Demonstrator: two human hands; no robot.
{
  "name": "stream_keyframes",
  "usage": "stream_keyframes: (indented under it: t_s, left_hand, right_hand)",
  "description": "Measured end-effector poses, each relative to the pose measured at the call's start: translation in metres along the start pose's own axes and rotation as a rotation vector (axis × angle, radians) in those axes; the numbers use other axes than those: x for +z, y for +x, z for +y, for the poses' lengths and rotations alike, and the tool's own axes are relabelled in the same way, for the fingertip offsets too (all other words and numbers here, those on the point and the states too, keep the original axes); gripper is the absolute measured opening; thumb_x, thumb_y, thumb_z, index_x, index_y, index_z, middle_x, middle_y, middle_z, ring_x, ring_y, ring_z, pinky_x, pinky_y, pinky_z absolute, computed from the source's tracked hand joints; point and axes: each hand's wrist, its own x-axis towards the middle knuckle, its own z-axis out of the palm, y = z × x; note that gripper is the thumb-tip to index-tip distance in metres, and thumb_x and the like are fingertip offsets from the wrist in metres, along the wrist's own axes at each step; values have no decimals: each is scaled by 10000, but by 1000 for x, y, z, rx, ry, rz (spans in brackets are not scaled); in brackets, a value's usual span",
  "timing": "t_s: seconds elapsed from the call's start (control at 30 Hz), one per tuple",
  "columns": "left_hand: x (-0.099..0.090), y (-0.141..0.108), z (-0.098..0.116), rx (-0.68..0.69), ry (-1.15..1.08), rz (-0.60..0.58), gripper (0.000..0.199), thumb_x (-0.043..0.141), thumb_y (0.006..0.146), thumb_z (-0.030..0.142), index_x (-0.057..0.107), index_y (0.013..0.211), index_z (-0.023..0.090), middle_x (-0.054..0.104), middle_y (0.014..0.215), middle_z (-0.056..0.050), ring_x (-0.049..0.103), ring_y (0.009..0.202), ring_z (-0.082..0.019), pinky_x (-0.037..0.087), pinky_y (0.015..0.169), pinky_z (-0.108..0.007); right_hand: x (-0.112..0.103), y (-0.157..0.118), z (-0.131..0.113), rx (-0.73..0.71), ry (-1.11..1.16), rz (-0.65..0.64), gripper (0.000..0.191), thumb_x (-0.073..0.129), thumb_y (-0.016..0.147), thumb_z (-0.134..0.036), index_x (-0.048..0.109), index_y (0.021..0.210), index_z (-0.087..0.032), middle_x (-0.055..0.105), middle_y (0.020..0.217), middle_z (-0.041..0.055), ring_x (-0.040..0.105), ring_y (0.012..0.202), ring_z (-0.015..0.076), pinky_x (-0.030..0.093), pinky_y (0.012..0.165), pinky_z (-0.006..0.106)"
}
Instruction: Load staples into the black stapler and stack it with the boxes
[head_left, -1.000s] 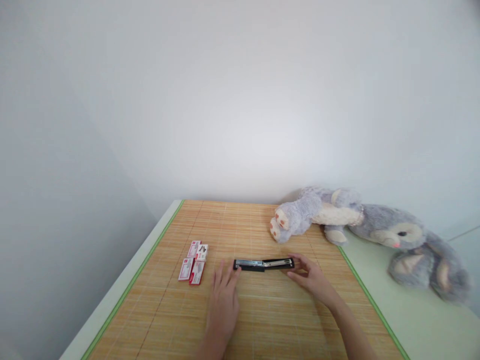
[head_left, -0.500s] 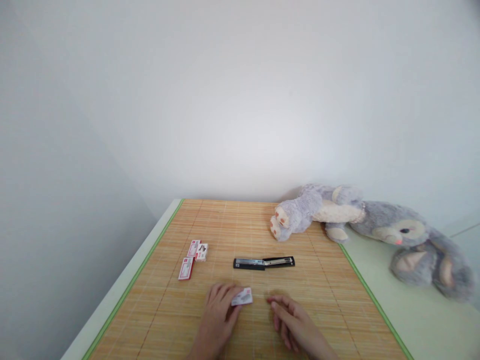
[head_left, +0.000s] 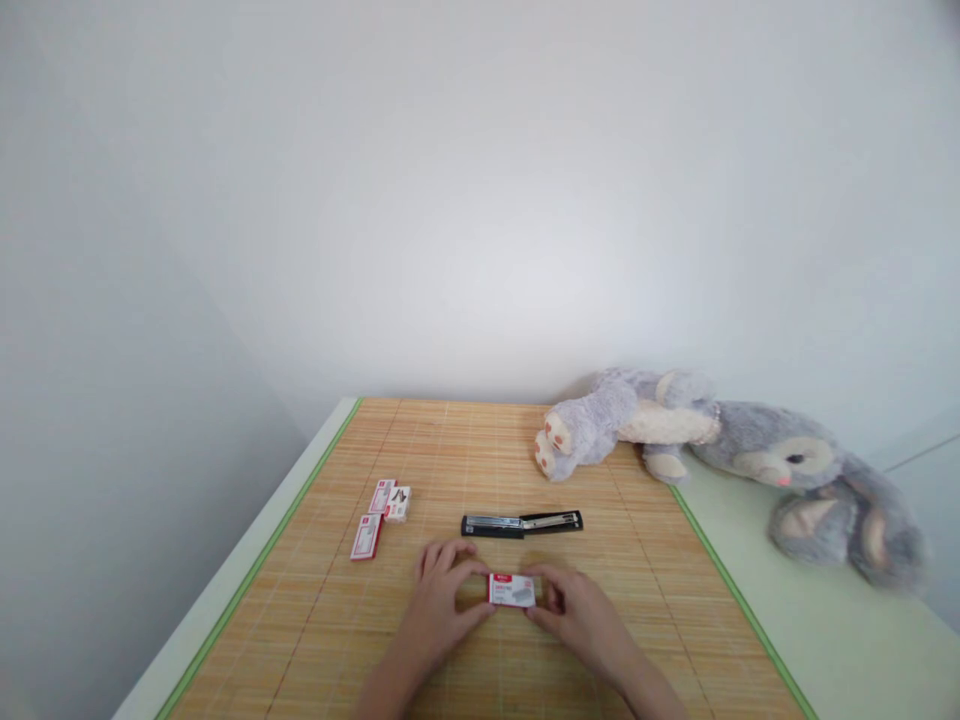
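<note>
A small red and white box [head_left: 511,590] is held between both hands above the front part of the bamboo mat. My left hand [head_left: 442,605] pinches its left end between thumb and forefinger, the other fingers spread. My right hand [head_left: 585,615] grips its right end with thumb and forefinger, the remaining fingers curled. Just beyond the box lies a black stapler [head_left: 522,524], opened out flat with its metal inside showing.
On the left of the mat [head_left: 420,440] lie two red and white boxes [head_left: 365,537] [head_left: 382,496] and a small white box [head_left: 398,504], close together. A grey plush rabbit [head_left: 675,425] stretches across the back right corner onto the pale table [head_left: 832,610].
My right hand has moved left and taken hold of the box's right end. My left hand now holds only its left end, so the box face shows. The view has shifted slightly.
</note>
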Motion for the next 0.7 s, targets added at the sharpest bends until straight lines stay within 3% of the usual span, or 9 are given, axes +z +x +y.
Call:
stream_keyframes:
  t_s: [0.1,0.27,0.4,0.5,0.7]
  left_hand:
    - [-4,2,-7,4,21,-5,334,809,784,493,729,1094,400,610,1331,-14,483,1288,-312,290,1153,-546]
    - [-3,2,-15,9,37,4,359,811,781,486,723,1119,397,605,1340,-22,483,1297,-322,234,1180,-586]
    - [-1,2,-14,11,34,9,367,816,776,477,727,1119,382,605,1336,-33,484,1291,-323,236,1179,-583]
    - [-2,1,-13,12,31,19,373,816,773,478,729,1120,372,605,1338,-42,481,1290,-329,244,1174,-583]
    - [-3,0,-11,10,16,40,379,823,759,473,736,1113,369,612,1327,-46,486,1290,-327,235,1185,-580]
  right_hand:
    - [-13,1,0,4,-94,2,366,724,808,-264,727,1172,-302,627,694,-48,590,657,152,363,632,253]
    - [-30,-1,-7,12,-141,26,442,745,811,-321,692,1249,-288,650,700,-51,601,651,156,366,619,246]
    - [-22,16,-45,-51,-270,18,183,667,895,-374,789,1018,-313,731,764,-15,656,715,170,362,638,258]
    - [-9,34,-68,-148,-424,-52,180,654,880,-301,817,955,-311,796,883,22,706,821,213,391,688,274]
    - [2,52,-76,-209,-489,-91,191,649,807,-186,824,847,-251,793,810,74,701,770,236,394,684,290]
